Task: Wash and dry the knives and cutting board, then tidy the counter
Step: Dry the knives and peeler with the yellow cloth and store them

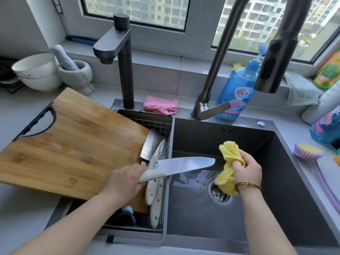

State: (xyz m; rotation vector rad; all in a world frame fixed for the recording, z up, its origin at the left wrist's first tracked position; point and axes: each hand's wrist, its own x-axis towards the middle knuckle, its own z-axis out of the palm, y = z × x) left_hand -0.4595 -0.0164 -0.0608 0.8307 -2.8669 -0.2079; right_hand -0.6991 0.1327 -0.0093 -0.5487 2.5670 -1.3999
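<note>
Knife (185,165): stiff, wet, likely slippery; take by its white handle.
Left hand (127,181): fingers clamped on handle.
Right hand (247,171): grips yellow cloth (230,162).

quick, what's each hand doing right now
Left hand: closed around the white handle of a knife, blade out over the sink.
Right hand: closed on a bunched yellow cloth.

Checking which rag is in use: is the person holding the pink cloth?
No, the pink cloth lies on the ledge behind the sink, while the right hand grips a yellow cloth.
</note>
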